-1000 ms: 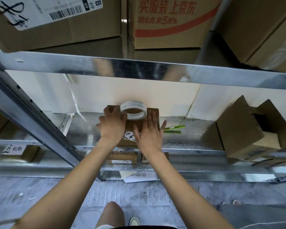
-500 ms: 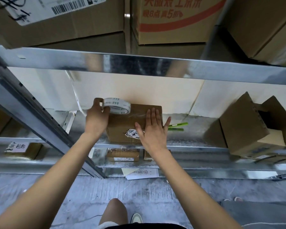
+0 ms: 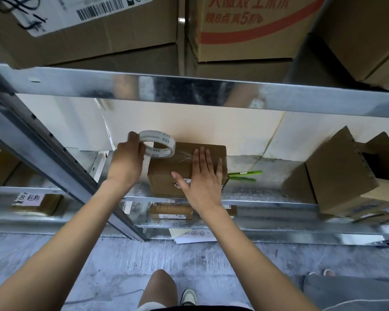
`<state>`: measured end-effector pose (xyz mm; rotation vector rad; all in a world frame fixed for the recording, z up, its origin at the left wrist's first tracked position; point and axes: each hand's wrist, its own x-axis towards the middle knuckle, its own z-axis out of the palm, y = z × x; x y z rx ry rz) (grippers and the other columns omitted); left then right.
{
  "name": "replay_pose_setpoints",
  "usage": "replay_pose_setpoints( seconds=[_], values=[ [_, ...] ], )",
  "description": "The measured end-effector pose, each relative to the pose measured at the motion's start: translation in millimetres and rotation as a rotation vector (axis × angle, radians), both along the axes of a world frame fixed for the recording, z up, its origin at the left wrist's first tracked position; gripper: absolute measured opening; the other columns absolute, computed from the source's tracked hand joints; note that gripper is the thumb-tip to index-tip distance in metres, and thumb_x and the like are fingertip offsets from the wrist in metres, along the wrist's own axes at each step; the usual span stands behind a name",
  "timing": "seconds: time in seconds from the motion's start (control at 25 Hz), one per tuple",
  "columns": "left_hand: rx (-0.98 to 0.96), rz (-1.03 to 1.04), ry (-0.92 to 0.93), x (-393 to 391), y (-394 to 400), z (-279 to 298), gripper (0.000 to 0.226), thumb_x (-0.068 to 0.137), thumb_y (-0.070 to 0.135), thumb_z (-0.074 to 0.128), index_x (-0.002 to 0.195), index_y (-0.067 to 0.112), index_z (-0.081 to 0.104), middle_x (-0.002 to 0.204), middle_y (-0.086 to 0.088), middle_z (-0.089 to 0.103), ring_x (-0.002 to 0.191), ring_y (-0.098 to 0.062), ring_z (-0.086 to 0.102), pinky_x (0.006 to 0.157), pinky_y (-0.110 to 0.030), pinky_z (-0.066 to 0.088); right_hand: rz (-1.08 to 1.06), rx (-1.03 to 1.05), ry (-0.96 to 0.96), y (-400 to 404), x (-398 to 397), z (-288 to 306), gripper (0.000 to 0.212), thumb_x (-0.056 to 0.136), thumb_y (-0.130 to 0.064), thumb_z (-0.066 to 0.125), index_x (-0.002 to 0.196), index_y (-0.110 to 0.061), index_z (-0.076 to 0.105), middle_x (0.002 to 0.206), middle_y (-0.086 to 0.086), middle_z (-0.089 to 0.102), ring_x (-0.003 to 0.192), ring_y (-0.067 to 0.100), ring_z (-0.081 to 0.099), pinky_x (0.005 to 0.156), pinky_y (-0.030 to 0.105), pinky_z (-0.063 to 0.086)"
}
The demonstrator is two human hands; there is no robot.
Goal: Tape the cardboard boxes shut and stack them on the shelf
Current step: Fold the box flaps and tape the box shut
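now | cardboard box point(image 3: 166, 173) long axis left-right | tape roll point(image 3: 157, 146) tilted

Bare arms, light shorts point(image 3: 147, 307), perhaps a pale sneaker point(image 3: 188, 297)

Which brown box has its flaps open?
The box at the far right of the shelf. Its flaps stick up, open. The small box under the right hand is closed flat.

A stockroom: metal shelving point(image 3: 211, 88) (galvanised) stacked with labelled cartons point(image 3: 81, 25).
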<state>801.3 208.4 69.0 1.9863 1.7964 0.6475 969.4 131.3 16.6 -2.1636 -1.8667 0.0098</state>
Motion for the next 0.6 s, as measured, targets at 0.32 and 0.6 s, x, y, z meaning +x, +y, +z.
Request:
replay_pose_setpoints(
  seconds=[0.32, 0.6],
  values=[
    [0.069, -0.032, 0.089, -15.8, -1.9, 6.8, 0.011, 0.100, 0.016, 0.035, 0.095, 0.007, 0.039, 0.082, -0.019, 0.063, 0.069, -0.033, 0.066, 0.064, -0.047, 0.054, 0.020, -0.015, 0.008, -1.2, 1.3, 0.3, 0.093, 0.087, -0.073, 0.012, 0.150, -0.005, 0.018, 0.158, 0.010, 0.017, 0.147, 0.019, 0.008, 0.118, 0.049, -0.004],
    [0.162, -0.081, 0.296, -27.0, -0.5, 10.0, 0.005, 0.096, 0.009, 0.037, 0.097, 0.004, 0.037, 0.075, -0.021, 0.059, 0.067, -0.041, 0.059, 0.061, -0.050, 0.048, 0.025, -0.015, 0.023, -1.7, 1.5, -0.9, 0.092, 0.087, -0.073, 0.014, 0.150, -0.005, 0.016, 0.158, 0.010, 0.015, 0.147, 0.019, 0.006, 0.118, 0.050, -0.005]
  ],
)
